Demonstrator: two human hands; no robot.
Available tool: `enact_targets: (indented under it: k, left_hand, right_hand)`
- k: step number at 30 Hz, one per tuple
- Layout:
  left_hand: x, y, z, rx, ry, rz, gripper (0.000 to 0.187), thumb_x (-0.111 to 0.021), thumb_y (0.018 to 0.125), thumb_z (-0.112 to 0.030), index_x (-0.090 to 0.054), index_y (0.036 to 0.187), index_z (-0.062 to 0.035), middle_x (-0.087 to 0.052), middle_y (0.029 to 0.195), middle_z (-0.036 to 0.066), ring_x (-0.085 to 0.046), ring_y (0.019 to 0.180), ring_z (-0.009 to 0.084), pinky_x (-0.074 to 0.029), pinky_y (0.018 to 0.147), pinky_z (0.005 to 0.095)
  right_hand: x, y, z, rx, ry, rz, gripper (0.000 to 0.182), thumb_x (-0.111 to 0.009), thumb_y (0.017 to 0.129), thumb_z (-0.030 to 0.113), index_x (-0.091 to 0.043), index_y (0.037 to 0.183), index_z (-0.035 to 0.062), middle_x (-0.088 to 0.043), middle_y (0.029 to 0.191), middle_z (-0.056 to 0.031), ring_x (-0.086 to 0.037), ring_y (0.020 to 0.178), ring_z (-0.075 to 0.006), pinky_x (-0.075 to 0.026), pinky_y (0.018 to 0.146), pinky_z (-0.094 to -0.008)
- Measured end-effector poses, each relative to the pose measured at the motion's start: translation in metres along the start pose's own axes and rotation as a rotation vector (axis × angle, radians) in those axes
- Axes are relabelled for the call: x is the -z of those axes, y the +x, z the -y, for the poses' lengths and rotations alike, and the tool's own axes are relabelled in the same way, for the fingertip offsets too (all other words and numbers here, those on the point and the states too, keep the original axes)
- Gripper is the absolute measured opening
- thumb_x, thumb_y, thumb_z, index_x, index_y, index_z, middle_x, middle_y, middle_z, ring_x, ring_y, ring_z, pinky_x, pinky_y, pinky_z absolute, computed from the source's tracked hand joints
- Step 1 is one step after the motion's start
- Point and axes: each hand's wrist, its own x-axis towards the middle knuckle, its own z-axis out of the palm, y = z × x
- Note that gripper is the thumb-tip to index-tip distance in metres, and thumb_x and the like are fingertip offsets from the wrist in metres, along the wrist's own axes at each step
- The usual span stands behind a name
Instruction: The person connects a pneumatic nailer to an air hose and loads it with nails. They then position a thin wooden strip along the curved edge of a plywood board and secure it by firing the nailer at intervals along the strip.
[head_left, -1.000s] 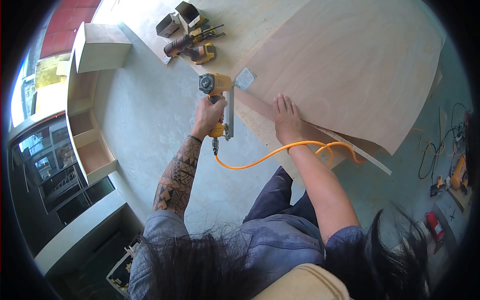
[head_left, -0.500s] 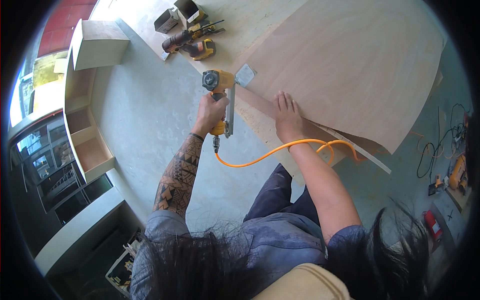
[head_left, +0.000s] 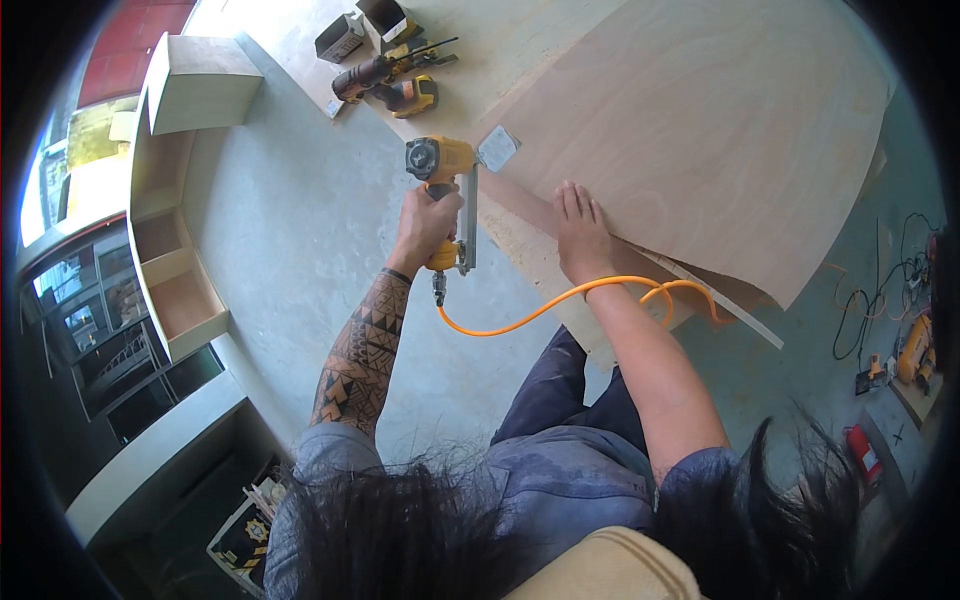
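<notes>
From where I stand, the left hand (head_left: pixel 425 225) has its fingers wrapped round the handle of the gun (head_left: pixel 452 158), which is upright with its nose close to the sheet's near corner, beside a pale square (head_left: pixel 498 148). I can't tell whether the nose touches the wood. The gun looks solid and top-heavy, so the handle, just under the head, seems the right place to take it; the orange hose (head_left: pixel 520 322) at its base looks bendy and likely to tug a little. The right hand (head_left: pixel 583 240) is open, palm down, pressing near the edge of the sheet (head_left: pixel 700 130) and gripping nothing. That sheet lies over a paler board (head_left: pixel 520 235), its near edge lifted towards the right, so I judge it thin and springy: light for its size, but floppy if taken by one corner. Better two hands, well apart along opposite edges, minding splinters. The narrow strip (head_left: pixel 735 312) poking out looks easy to snap.
</notes>
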Motion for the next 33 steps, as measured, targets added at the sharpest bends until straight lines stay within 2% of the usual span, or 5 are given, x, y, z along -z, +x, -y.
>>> enact_targets:
  k: [18, 25, 29, 31, 33]
  left_hand:
    - [-0.011, -0.004, -0.022, 0.057, 0.186, 0.071, 0.019, -0.065, 0.093, -0.015, -0.063, 0.094, 0.0036, -0.061, 0.064, 0.004, -0.058, 0.050, 0.0132, -0.050, 0.049, 0.0332]
    - [-0.010, -0.020, 0.007, 0.008, -0.086, -0.067, 0.019, -0.066, 0.090, -0.015, -0.065, 0.097, 0.0028, -0.060, 0.066, 0.003, -0.058, 0.052, 0.0136, -0.051, 0.051, 0.0329]
    - [-0.017, -0.047, 0.044, -0.032, -0.239, -0.161, 0.017, -0.064, 0.093, -0.012, -0.063, 0.106, -0.0024, -0.057, 0.070, -0.001, -0.055, 0.056, 0.0099, -0.045, 0.050, 0.0290]
    - [-0.025, -0.068, 0.057, 0.029, -0.388, -0.201, 0.017, -0.064, 0.093, -0.010, -0.064, 0.108, -0.0022, -0.056, 0.072, -0.002, -0.049, 0.055, 0.0081, -0.042, 0.050, 0.0266]
    - [-0.033, -0.064, 0.089, 0.058, -0.506, -0.264, 0.027, -0.059, 0.094, -0.006, -0.063, 0.120, 0.0007, -0.056, 0.081, 0.000, -0.047, 0.054, 0.0066, -0.043, 0.049, 0.0241]
  right_hand:
    - [0.007, -0.001, 0.001, -0.005, -0.025, 0.032, 0.065, -0.052, 0.107, 0.017, -0.029, 0.166, 0.0045, -0.031, 0.173, -0.0127, -0.029, 0.161, -0.0304, -0.028, 0.131, -0.0440]
    - [-0.002, 0.002, 0.002, 0.018, 0.087, -0.017, 0.076, -0.063, 0.097, 0.008, -0.029, 0.165, 0.0042, -0.030, 0.172, -0.0149, -0.029, 0.161, -0.0319, -0.028, 0.131, -0.0436]
    - [-0.016, 0.004, 0.000, -0.041, 0.362, -0.075, 0.058, -0.061, 0.095, 0.004, -0.046, 0.151, 0.0021, -0.048, 0.154, -0.0164, -0.046, 0.146, -0.0328, -0.043, 0.117, -0.0450]
    - [-0.041, 0.000, 0.004, 0.053, 0.177, -0.411, 0.053, -0.056, 0.091, 0.005, -0.052, 0.143, 0.0025, -0.053, 0.143, -0.0182, -0.050, 0.139, -0.0337, -0.047, 0.109, -0.0457]
    - [-0.044, 0.009, -0.002, 0.090, 0.184, -0.381, 0.054, -0.053, 0.090, 0.004, -0.051, 0.144, -0.0002, -0.051, 0.148, -0.0205, -0.048, 0.143, -0.0345, -0.046, 0.111, -0.0476]
